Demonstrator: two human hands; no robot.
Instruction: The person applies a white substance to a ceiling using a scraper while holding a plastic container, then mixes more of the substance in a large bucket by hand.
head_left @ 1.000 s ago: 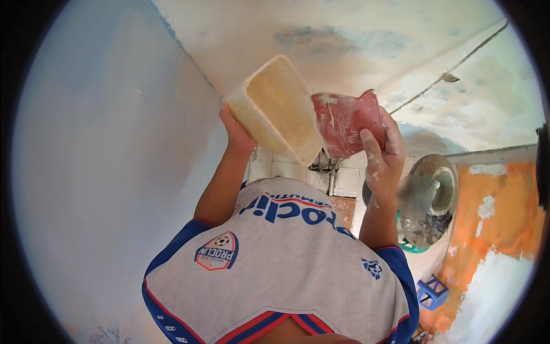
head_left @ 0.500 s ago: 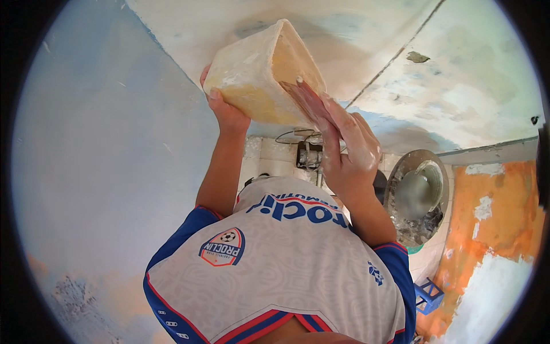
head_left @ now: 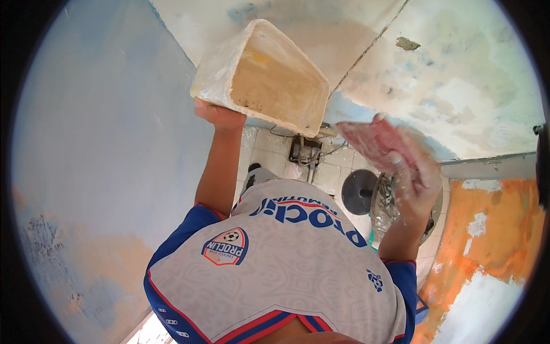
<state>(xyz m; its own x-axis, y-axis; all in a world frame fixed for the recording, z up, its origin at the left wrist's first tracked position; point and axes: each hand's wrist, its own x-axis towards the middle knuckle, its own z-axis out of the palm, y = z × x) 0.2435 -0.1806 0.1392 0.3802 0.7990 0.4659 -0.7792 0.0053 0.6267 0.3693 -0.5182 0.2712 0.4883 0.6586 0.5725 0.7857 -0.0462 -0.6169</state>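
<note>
My left hand (head_left: 220,114) grips the pale rectangular plastic container (head_left: 269,86) by its lower left side, high in front of me and tipped so its mouth and stained inside show. To its right, my right hand (head_left: 417,178) holds a plaster-smeared red plastic piece (head_left: 372,137), thumb against its near face and fingers round it. The red piece is apart from the container and blurred. My white shirt (head_left: 286,258) with blue sleeves fills the lower middle.
A pale blue wall (head_left: 97,143) stands left, a patched cracked surface (head_left: 470,80) ahead, an orange-painted wall (head_left: 475,258) right. On the tiled floor (head_left: 263,155) lie a dark pipe fitting (head_left: 305,149), a dark round object (head_left: 358,192) and a messy basin (head_left: 384,218).
The red piece went to the container's rim, then moved away rightward with my right hand. My left hand has raised the container leftward and turned it.
</note>
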